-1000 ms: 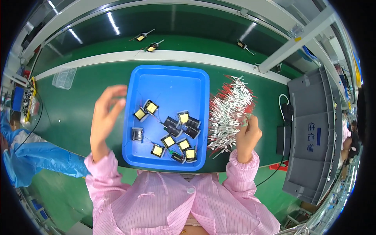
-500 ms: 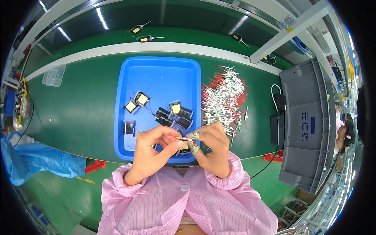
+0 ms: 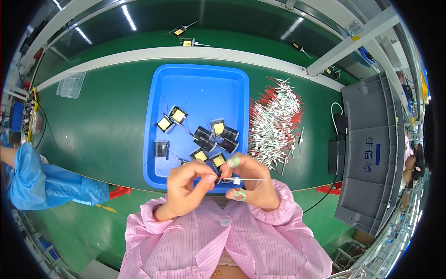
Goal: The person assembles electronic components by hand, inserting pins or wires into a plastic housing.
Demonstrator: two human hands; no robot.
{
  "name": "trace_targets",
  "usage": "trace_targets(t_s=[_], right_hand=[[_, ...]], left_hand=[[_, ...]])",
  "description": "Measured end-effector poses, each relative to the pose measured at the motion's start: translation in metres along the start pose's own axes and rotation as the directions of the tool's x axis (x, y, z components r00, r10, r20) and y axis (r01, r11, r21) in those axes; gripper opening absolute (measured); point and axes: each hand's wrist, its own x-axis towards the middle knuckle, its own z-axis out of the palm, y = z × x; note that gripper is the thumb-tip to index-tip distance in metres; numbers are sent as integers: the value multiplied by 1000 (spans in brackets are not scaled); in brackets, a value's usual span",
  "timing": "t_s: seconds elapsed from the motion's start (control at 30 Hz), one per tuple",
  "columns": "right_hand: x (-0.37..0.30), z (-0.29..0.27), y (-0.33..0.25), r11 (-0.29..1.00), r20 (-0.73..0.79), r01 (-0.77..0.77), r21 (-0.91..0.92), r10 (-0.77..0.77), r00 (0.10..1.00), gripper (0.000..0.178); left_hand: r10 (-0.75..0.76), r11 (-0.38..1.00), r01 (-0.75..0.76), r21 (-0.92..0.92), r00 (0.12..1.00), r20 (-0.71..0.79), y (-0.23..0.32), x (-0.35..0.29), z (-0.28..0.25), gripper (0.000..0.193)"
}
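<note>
My left hand (image 3: 188,188) pinches the end of a thin wire lead (image 3: 253,179) between thumb and fingertips, above the near edge of the blue tray (image 3: 151,116). The lead runs right, across the front of my right hand (image 3: 255,186), and carries a small white piece. My right thumb and forefinger, both wrapped in green patterned tape, stand apart above and below it. What my left fingertips enclose is too small to make out. In the tray lie several black coil-like parts (image 3: 203,137), some with yellow faces (image 3: 178,115) and thin wires.
Right of the tray lies a heap of red and white leads (image 3: 276,121). A grey crate (image 3: 367,153) stands farther right, by a black box (image 3: 336,157). A clear plastic box (image 3: 72,85) is at far left. Another person's blue sleeve (image 3: 37,176) reaches in; more parts (image 3: 188,42) lie beyond the white rail.
My right thumb and forefinger have parted from their pinch, and the lead now shows lengthwise across that hand. The whole view has shifted, with the bench appearing farther right.
</note>
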Motion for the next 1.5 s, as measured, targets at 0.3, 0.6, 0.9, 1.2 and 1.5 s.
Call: trace_targets(t_s=[0.3, 0.6, 0.9, 1.2, 1.5], right_hand=[[1, 4, 10, 926, -96, 62, -374, -105, 990, 14], [-3, 2, 8, 932, -290, 88, -352, -198, 936, 10], [-1, 8, 9, 925, -194, 74, -372, -155, 969, 10], [2, 13, 10, 992, -249, -115, 60, 126, 960, 10], [4, 7, 2, 993, -83, -117, 9, 117, 990, 7]], left_hand=[[214, 927, -212, 309, 976, 29, -14, -7, 1, 6], [324, 236, -33, 971, 945, -47, -9, 8, -50, 26], [69, 102, 23, 995, 997, -30, -18, 2, -80, 49], [-373, 927, 367, -83, 925, -68, -13, -5, -49, 31], [-152, 818, 293, -495, 940, 306, -16, -4, -32, 52]])
